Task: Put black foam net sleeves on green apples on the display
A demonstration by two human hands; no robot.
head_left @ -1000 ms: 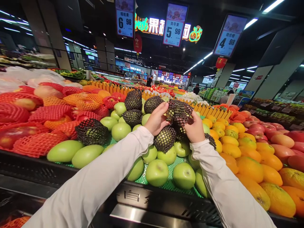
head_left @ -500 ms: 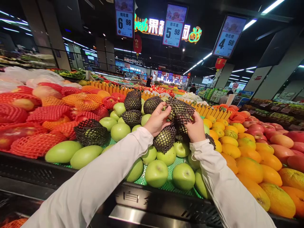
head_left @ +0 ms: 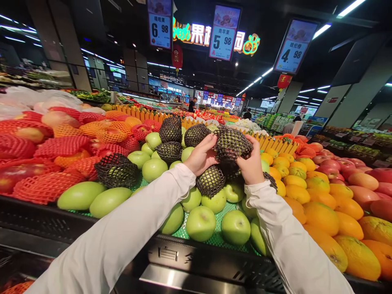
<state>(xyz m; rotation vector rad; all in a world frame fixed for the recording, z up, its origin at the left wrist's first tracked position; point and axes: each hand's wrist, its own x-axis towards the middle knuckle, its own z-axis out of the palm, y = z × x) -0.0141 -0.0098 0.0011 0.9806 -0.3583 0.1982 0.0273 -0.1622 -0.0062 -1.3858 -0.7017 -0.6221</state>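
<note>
Between my hands, above the pile, is a green apple in a black foam net [head_left: 233, 143]. My right hand [head_left: 251, 161] is closed round its right side, thumb at the front. My left hand [head_left: 202, 154] presses its fingers to the left side of the same netted apple. Just under it lies another netted green apple [head_left: 211, 181], and a darker one is partly hidden behind it. Bare green apples [head_left: 201, 223] rest in front on a green mat [head_left: 180, 232]. More netted apples [head_left: 169, 151] lie to the left of my left hand.
Red and orange netted fruit [head_left: 64, 146] fills the left side. Oranges [head_left: 321, 216] and then red apples [head_left: 363, 181] lie on the right. The black crate edge [head_left: 196, 249] runs along the front. Price signs [head_left: 225, 32] hang overhead, and a person [head_left: 192, 105] stands far off.
The netted apple has turned between my hands, and the net now sits rounder over it. My left thumb and fingers have come closer together against its side. The view has barely shifted.
</note>
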